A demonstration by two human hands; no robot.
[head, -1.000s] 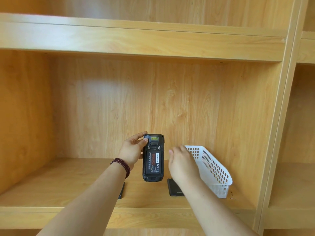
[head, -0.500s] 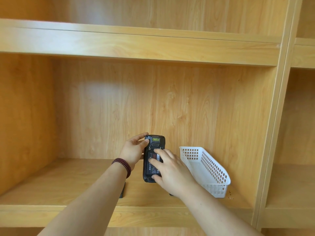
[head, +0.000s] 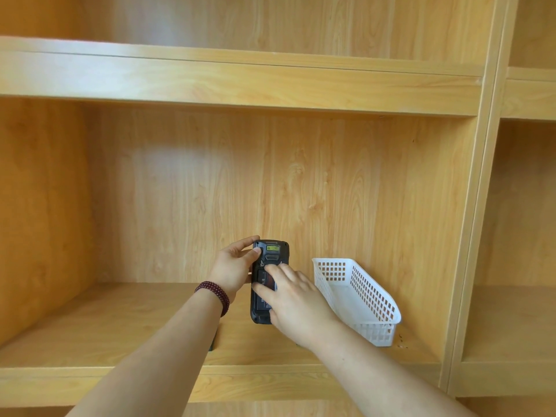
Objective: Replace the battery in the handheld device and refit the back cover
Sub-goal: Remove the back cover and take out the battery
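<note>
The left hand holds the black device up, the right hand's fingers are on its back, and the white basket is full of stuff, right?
Not quite. The head view shows the white basket is empty. The rest is right: the left hand holds the black device upright, and the right hand has its fingers on the device's back.

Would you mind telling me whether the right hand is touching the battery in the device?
Touching. The head view shows the right hand with its fingers lying flat on the battery in the device, with no gap visible.
</note>
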